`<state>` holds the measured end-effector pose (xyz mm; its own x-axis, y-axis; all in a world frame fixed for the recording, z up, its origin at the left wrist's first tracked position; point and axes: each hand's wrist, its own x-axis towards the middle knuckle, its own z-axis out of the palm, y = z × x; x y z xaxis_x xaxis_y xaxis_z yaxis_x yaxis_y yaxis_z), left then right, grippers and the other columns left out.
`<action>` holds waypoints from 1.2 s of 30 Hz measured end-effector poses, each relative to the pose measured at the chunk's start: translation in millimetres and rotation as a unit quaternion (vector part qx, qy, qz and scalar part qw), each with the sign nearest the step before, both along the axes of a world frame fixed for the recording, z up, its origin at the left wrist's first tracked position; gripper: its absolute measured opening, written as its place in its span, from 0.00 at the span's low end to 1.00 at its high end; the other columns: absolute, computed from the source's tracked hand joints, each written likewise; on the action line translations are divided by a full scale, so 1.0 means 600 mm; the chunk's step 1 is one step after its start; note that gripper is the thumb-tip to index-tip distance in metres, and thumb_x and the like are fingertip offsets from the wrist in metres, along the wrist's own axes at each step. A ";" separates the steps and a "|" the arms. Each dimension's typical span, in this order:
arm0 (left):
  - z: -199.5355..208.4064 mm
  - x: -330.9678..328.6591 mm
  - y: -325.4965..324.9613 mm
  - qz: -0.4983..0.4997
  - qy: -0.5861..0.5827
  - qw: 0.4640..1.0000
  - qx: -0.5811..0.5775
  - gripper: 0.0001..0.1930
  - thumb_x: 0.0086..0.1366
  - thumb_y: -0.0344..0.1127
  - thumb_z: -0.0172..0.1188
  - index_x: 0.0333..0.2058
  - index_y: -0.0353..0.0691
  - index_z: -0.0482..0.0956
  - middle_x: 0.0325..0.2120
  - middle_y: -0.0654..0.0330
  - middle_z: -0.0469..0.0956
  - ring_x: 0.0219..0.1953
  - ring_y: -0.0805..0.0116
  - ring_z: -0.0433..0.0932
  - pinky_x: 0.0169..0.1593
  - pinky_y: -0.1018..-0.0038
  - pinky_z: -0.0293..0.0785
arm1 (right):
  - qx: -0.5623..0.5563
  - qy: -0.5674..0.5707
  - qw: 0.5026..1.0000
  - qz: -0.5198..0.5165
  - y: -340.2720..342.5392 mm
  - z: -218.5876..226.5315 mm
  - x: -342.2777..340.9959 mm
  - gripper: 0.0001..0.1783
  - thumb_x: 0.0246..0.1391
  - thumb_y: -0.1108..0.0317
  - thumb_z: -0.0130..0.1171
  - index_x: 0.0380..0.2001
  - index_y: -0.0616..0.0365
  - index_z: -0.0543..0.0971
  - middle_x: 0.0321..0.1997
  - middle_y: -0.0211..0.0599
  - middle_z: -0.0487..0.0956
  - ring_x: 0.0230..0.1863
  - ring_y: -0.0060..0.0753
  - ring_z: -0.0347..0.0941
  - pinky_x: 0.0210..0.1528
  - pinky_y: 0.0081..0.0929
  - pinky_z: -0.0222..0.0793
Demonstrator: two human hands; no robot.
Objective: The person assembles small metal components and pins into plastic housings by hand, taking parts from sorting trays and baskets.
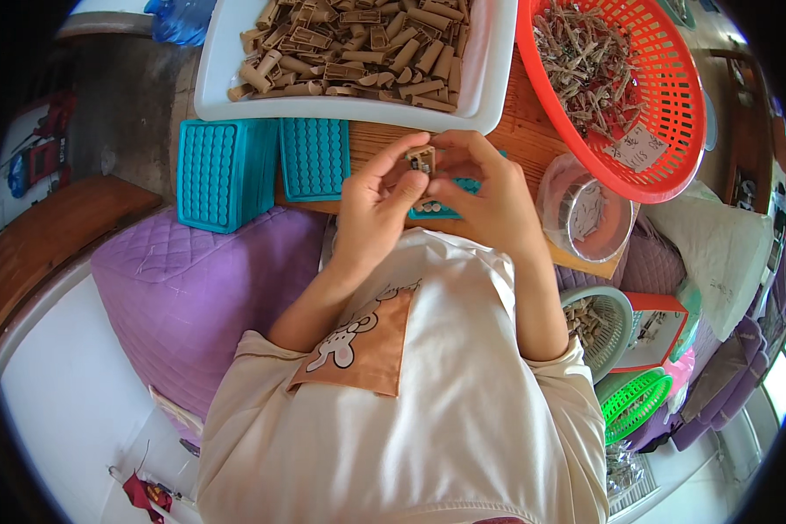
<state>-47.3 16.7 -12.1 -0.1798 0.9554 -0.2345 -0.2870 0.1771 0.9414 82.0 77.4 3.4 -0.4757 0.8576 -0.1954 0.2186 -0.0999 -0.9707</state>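
Between my two hands is a small tan plastic housing (422, 160) with dark parts showing inside its end. My left hand (371, 203) pinches it from the left with thumb and fingers. From the other side, the fingers of my right hand (491, 185) close in around it and partly cover it. Below and behind my right hand lies a teal tray (441, 212) with small whitish pieces, mostly hidden. Just beyond the hands, a white bin (358, 109) holds many loose tan plastic shells (349, 52).
Stacked teal trays (227, 175) and another teal tray (314, 157) stand left of my hands. A red basket (686, 105) of thin wired parts (585, 65) and a clear round tub (620, 231) are at right. Grey (624, 323) and green baskets (642, 406) sit lower right.
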 end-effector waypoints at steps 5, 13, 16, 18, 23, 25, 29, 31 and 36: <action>-0.017 -0.051 -0.022 0.019 -0.118 0.989 -0.092 0.20 0.58 0.35 0.52 0.49 0.37 0.63 0.40 0.52 0.72 0.35 0.66 0.76 0.35 0.77 0.76 | 0.068 -0.095 0.993 0.033 0.007 -0.048 0.040 0.11 0.40 0.76 0.56 0.32 0.62 0.73 0.27 0.40 0.74 0.26 0.36 0.72 0.32 0.25 0.67; -0.026 -0.046 -0.036 -0.026 -0.214 0.970 -0.115 0.22 0.56 0.34 0.54 0.49 0.35 0.62 0.39 0.52 0.72 0.35 0.66 0.76 0.36 0.76 0.77 | 0.402 -0.203 0.891 0.054 0.002 -0.148 0.007 0.12 0.33 0.76 0.54 0.28 0.58 0.75 0.30 0.35 0.72 0.31 0.36 0.70 0.32 0.28 0.68; -0.019 -0.041 -0.035 -0.034 -0.227 0.966 -0.122 0.23 0.55 0.35 0.55 0.49 0.35 0.62 0.39 0.52 0.72 0.34 0.66 0.76 0.35 0.76 0.77 | 0.429 -0.209 0.875 0.088 0.002 -0.163 0.011 0.11 0.31 0.76 0.51 0.25 0.57 0.75 0.30 0.34 0.72 0.32 0.34 0.69 0.32 0.27 0.68; -0.010 -0.040 -0.034 -0.036 -0.231 0.963 -0.131 0.21 0.56 0.33 0.55 0.48 0.35 0.63 0.37 0.54 0.73 0.34 0.66 0.76 0.35 0.77 0.76 | 0.436 -0.218 0.870 0.076 0.002 -0.161 0.011 0.09 0.32 0.76 0.51 0.24 0.58 0.73 0.30 0.34 0.71 0.32 0.34 0.68 0.32 0.28 0.68; -0.011 -0.039 -0.036 -0.047 -0.223 0.964 -0.138 0.20 0.56 0.31 0.55 0.47 0.36 0.64 0.36 0.56 0.74 0.34 0.67 0.76 0.35 0.78 0.75 | 0.387 -0.229 0.891 0.057 0.004 -0.146 0.012 0.09 0.34 0.78 0.53 0.25 0.59 0.71 0.30 0.36 0.70 0.31 0.35 0.68 0.32 0.28 0.67; -0.012 -0.039 -0.037 -0.050 -0.221 0.964 -0.138 0.20 0.56 0.30 0.55 0.47 0.36 0.64 0.36 0.56 0.74 0.34 0.67 0.76 0.35 0.78 0.75 | 0.360 -0.206 0.909 0.043 -0.001 -0.128 0.013 0.08 0.35 0.79 0.54 0.25 0.60 0.71 0.29 0.36 0.71 0.30 0.36 0.68 0.31 0.28 0.67; -0.007 -0.034 -0.039 -0.050 -0.205 0.967 -0.143 0.20 0.56 0.29 0.54 0.48 0.36 0.64 0.35 0.58 0.74 0.34 0.69 0.76 0.35 0.78 0.75 | 0.217 -0.075 0.972 -0.044 -0.033 -0.048 0.005 0.07 0.39 0.80 0.55 0.26 0.61 0.72 0.27 0.37 0.73 0.27 0.36 0.70 0.27 0.26 0.67; -0.010 -0.028 -0.039 -0.057 -0.214 0.965 -0.142 0.19 0.56 0.27 0.54 0.47 0.35 0.64 0.33 0.60 0.74 0.33 0.73 0.75 0.35 0.80 0.75 | 0.280 -0.023 0.958 -0.063 -0.043 -0.034 -0.001 0.08 0.38 0.81 0.56 0.25 0.60 0.74 0.27 0.37 0.73 0.27 0.33 0.71 0.25 0.23 0.68; -0.005 -0.017 -0.033 -0.069 -0.198 0.968 -0.136 0.18 0.57 0.26 0.52 0.47 0.34 0.65 0.29 0.63 0.74 0.31 0.77 0.74 0.36 0.81 0.75 | 0.331 -0.020 0.941 -0.061 -0.054 -0.046 -0.010 0.10 0.35 0.82 0.58 0.26 0.59 0.75 0.28 0.36 0.72 0.26 0.32 0.70 0.25 0.22 0.68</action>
<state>-57.4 -2.9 -15.4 0.0998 0.8569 -0.5057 -0.5715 0.4654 0.6758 76.0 44.8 -24.4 -0.3686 0.8456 0.3861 0.2819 0.4974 -0.8204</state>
